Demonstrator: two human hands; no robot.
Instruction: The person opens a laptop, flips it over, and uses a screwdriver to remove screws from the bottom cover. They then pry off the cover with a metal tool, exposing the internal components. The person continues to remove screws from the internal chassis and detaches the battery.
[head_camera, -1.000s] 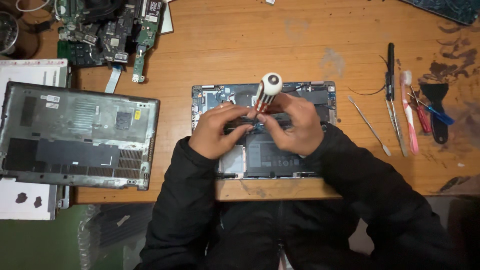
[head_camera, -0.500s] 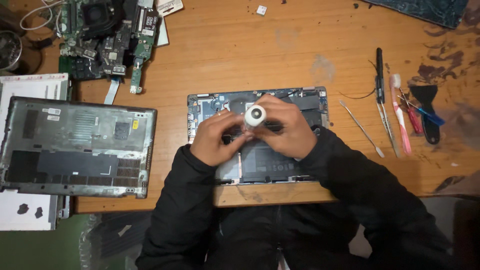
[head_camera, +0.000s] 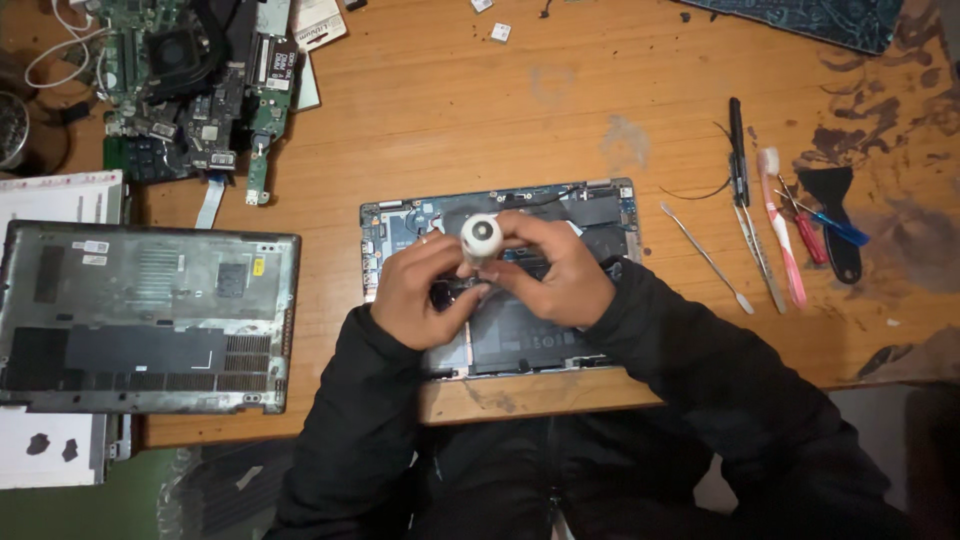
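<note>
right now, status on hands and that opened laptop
Both hands, left hand, right hand, on screwdriver, upright over opened laptop. Nothing in the way.

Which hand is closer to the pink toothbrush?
Right. The right hand is over the open laptop, on the side facing the toothbrush; the left hand is farther off, beyond the right hand.

You have bare table above the opened laptop, wide enough to pass a hand. To your left the grey bottom cover blocks the way; to your right the row of tools does, with a narrow gap before it.
</note>
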